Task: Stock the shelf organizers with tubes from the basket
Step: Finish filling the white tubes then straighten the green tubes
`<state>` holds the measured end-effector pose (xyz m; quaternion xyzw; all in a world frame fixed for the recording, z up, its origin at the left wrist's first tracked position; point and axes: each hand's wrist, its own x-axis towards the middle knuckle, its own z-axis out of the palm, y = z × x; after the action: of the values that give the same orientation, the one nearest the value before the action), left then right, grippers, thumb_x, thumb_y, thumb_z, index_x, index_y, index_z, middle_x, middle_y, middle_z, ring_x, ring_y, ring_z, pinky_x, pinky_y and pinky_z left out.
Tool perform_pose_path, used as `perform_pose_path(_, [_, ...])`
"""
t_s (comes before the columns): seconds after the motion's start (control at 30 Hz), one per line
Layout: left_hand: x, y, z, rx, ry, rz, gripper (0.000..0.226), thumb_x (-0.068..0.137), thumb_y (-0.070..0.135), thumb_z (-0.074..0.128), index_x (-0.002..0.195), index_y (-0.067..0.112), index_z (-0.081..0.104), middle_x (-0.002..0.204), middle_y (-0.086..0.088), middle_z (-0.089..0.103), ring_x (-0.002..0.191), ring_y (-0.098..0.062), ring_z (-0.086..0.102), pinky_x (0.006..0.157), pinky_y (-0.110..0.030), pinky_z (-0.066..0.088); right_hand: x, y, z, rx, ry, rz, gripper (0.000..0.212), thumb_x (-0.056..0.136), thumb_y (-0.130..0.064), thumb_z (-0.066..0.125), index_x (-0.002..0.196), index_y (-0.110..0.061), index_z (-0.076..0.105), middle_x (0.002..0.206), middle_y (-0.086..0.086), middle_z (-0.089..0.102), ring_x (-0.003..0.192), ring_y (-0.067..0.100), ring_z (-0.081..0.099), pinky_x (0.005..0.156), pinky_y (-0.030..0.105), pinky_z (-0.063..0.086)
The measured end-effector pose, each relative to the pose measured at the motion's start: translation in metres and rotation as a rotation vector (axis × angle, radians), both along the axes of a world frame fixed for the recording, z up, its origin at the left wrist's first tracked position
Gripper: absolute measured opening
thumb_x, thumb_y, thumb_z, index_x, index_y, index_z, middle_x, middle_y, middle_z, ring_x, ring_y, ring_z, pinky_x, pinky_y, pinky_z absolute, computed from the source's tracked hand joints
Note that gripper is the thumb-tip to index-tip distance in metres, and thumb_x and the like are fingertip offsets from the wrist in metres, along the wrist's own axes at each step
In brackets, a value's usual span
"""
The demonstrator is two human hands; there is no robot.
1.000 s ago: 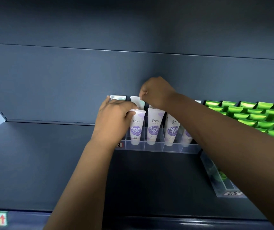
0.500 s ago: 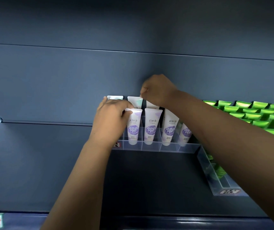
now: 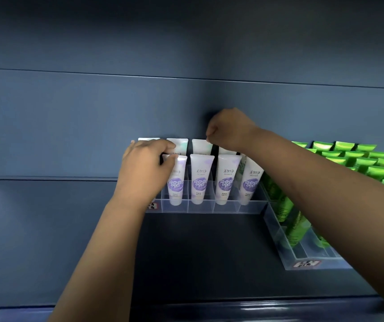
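Fingers (image 3: 162, 145) pressed together, thumb beneath, the left hand (image 3: 146, 168) pinches the crimped top of the front-row tube (image 3: 176, 180) standing in the clear organizer (image 3: 209, 206). The right hand (image 3: 230, 131) curls its fingers at a back-row tube (image 3: 200, 147) (whether pinching, I cannot tell). Green tubes (image 3: 349, 156) fill the neighbouring tray (image 3: 288, 256) on the shelf (image 3: 198, 252).

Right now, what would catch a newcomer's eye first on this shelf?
Two bare hands work at a clear organizer mid-shelf: the left hand grips the top of a white and purple tube, the right hand pinches a back-row tube. To the right, bright green tubes fill a second organizer.
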<state>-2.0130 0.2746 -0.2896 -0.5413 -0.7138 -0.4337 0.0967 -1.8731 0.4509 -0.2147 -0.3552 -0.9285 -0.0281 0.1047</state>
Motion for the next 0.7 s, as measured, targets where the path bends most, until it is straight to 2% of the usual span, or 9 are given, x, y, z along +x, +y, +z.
perform_pose_path(0.07, [0.007, 0.004, 0.004, 0.001, 0.055, -0.008, 0.017, 0.091, 0.023, 0.069, 0.107, 0.020, 0.075, 0.102, 0.004, 0.074, 0.101, -0.025, 0.063, 0.109, -0.042, 0.040, 0.001, 0.001, 0.001, -0.008, 0.002, 0.004, 0.020, 0.087, -0.018, 0.060, 0.091, -0.012, 0.078, 0.103, 0.004, 0.075, 0.099, 0.027, 0.068, 0.089, 0.037, 0.055])
perform_pose_path(0.13, [0.018, 0.010, 0.008, 0.001, 0.135, -0.015, 0.021, 0.090, 0.028, 0.065, 0.106, 0.019, 0.075, 0.102, 0.001, 0.074, 0.100, -0.029, 0.063, 0.103, -0.040, 0.040, 0.003, 0.002, 0.001, -0.017, 0.012, 0.009, 0.019, 0.087, -0.018, 0.062, 0.092, -0.013, 0.079, 0.104, 0.004, 0.076, 0.101, 0.027, 0.068, 0.091, 0.037, 0.054])
perform_pose_path(0.33, [0.043, 0.027, 0.010, -0.058, 0.324, -0.014, 0.020, 0.087, 0.026, 0.068, 0.103, 0.019, 0.076, 0.097, -0.001, 0.073, 0.099, -0.033, 0.060, 0.111, -0.052, 0.038, 0.005, 0.001, -0.004, -0.043, 0.044, 0.031, 0.018, 0.088, -0.017, 0.062, 0.093, -0.017, 0.079, 0.105, 0.001, 0.075, 0.103, 0.024, 0.067, 0.093, 0.034, 0.052])
perform_pose_path(0.47, [0.043, 0.032, 0.006, -0.169, 0.398, 0.017, 0.019, 0.086, 0.019, 0.069, 0.104, 0.018, 0.076, 0.095, -0.004, 0.072, 0.101, -0.032, 0.060, 0.117, -0.051, 0.030, 0.006, 0.003, -0.007, -0.055, 0.074, 0.036, 0.017, 0.089, -0.016, 0.064, 0.096, -0.016, 0.079, 0.107, 0.000, 0.075, 0.105, 0.023, 0.067, 0.093, 0.032, 0.051])
perform_pose_path(0.7, [0.043, 0.035, 0.001, -0.218, 0.341, 0.047, 0.016, 0.088, 0.011, 0.062, 0.098, 0.017, 0.072, 0.085, -0.004, 0.071, 0.092, -0.032, 0.061, 0.120, -0.046, 0.023, 0.007, 0.006, -0.012, -0.116, 0.190, 0.038, 0.020, 0.087, -0.009, 0.065, 0.097, -0.018, 0.080, 0.106, -0.004, 0.076, 0.104, 0.017, 0.067, 0.087, 0.020, 0.047])
